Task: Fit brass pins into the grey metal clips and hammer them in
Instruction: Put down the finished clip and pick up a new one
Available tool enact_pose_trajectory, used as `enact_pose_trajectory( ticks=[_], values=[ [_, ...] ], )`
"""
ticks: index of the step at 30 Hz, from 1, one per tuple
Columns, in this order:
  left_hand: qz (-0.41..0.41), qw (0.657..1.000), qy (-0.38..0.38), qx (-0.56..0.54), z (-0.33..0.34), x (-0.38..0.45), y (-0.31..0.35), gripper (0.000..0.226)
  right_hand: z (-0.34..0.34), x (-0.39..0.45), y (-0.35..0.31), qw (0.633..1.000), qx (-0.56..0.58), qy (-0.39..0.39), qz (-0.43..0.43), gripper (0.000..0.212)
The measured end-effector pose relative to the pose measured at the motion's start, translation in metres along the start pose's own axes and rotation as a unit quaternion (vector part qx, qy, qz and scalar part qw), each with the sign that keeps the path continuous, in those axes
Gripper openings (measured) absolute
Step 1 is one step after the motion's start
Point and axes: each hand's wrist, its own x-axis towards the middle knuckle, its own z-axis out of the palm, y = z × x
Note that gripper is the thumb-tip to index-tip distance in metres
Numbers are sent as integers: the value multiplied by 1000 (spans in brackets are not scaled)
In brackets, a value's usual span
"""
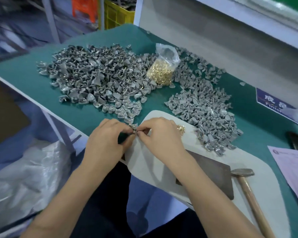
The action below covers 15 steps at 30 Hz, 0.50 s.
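Note:
My left hand [108, 138] pinches a small grey metal clip [133, 128] above the near edge of the green table. My right hand [159, 134] meets it from the right, fingertips pinched at the clip; whatever they hold is too small to make out. A few loose brass pins [181, 128] lie on the white mat [212, 162] just right of my right hand. A clear bag of brass pins [162, 73] stands between two big heaps of grey clips [93, 79] [206, 110]. A wooden-handled hammer [246, 182] lies at the right, beside a dark metal plate [212, 170].
A pink paper sheet [292, 167] and a dark object [297, 142] lie at the right edge. A blue label [272, 102] is stuck to the table. A white panel [222, 40] rises behind. A plastic bag [31, 170] hangs below the table's left edge.

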Motion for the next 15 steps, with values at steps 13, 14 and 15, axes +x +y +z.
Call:
enact_pose_trajectory(
  ticks=[13, 14, 15],
  values=[
    [-4, 1000, -1, 12, 9, 37, -24, 21, 20, 60, -13, 997, -15, 36, 63, 8],
    [-6, 1000, 4, 13, 10, 37, -24, 22, 22, 64, -14, 997, -16, 40, 65, 8],
    [-7, 1000, 12, 12, 11, 37, -24, 22, 24, 68, -15, 997, -23, 45, 63, 8]
  ],
)
